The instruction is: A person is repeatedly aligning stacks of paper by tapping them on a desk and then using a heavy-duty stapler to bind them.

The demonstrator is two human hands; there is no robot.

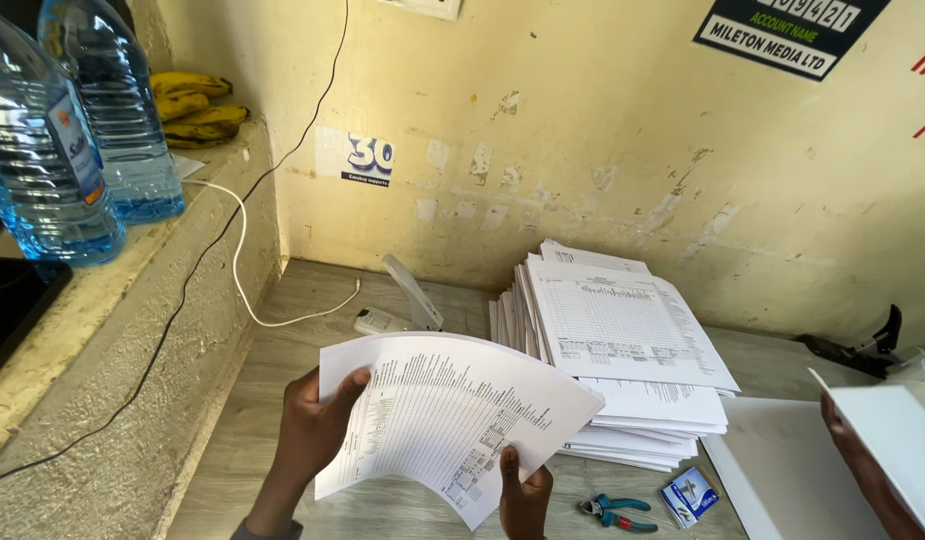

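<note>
A bowed sheaf of printed sheets (448, 420) was gripped at its edges by the left hand (313, 430) and right hand (525, 492), fingers closed on it, apparently to keep it squared above the table (273, 400) beside the paper stack (623, 350).

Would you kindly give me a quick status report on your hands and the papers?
Left hand and right hand both grip a printed sheaf. Paper stack behind it. Pliers on desk, clear of hands.

Head view, downward (close) over desk (283, 330)
</note>
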